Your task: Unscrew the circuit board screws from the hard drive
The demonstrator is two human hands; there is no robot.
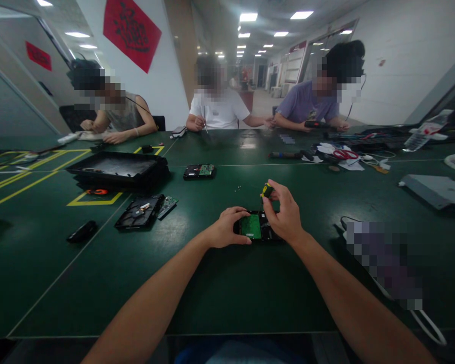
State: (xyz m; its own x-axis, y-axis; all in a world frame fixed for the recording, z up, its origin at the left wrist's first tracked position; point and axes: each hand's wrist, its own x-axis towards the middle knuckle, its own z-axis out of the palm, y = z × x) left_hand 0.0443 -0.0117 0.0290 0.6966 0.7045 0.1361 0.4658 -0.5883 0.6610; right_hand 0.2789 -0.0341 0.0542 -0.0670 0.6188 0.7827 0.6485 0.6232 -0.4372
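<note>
A black hard drive (256, 227) with a green circuit board facing up lies on the dark green table (227, 283) in front of me. My left hand (227, 228) grips its left end, fingers curled over the edge. My right hand (284, 212) is closed round a small screwdriver with a yellow and black handle (266, 190), held upright with its tip down on the drive. A few tiny screws (238, 189) lie just beyond.
Another opened drive (139, 211) and a loose board (168, 205) lie to the left, near a stack of black trays (117, 169). A further drive (199, 171) sits mid-table. Three people work at the far side. Scissors (345, 154) and tools clutter the right.
</note>
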